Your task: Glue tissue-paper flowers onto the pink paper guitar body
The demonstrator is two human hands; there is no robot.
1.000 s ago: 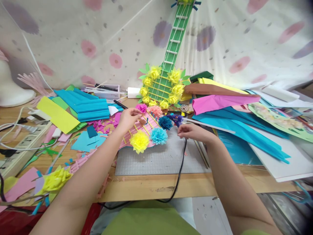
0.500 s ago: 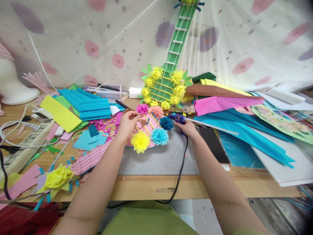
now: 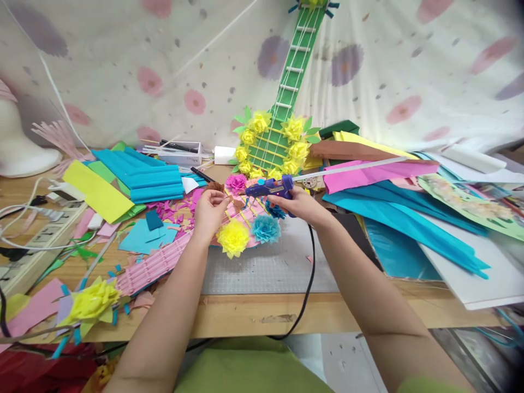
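Nearest me: counter (image 3: 241,314) edge, then the grey cutting mat (image 3: 266,279). Black cord (image 3: 313,256) hangs over that edge and runs up to my right grip (image 3: 301,206).

Pink paper guitar (image 3: 249,214) lies partly on the mat, neck off to my left, with the yellow flower (image 3: 233,238) and light blue flower (image 3: 266,228) on its near side. Likely light; the flat body looks fairly stiff, the thin strips across it fragile. I'd lift it by the outer edge, never by strips or petals.

Right grip is closed around the purple glue gun (image 3: 268,188), held above the guitar body, nozzle aimed left. Should handle light and rigid; hold by the handle only, treat the nozzle as hot. White glue stick (image 3: 352,168) juts far out the back, so likely tail-heavy and easy to snag. Cord may drag too.

Left grip (image 3: 209,213): fingers curled beside the brown paper piece (image 3: 213,188), near the nozzle. Can't tell if they're pinched on it. Paper looks soft, crushes easily; I'd take it at the base.

Beyond: magenta flower (image 3: 236,183), then the green guitar (image 3: 279,113) leaning on the patterned sheet (image 3: 196,54).
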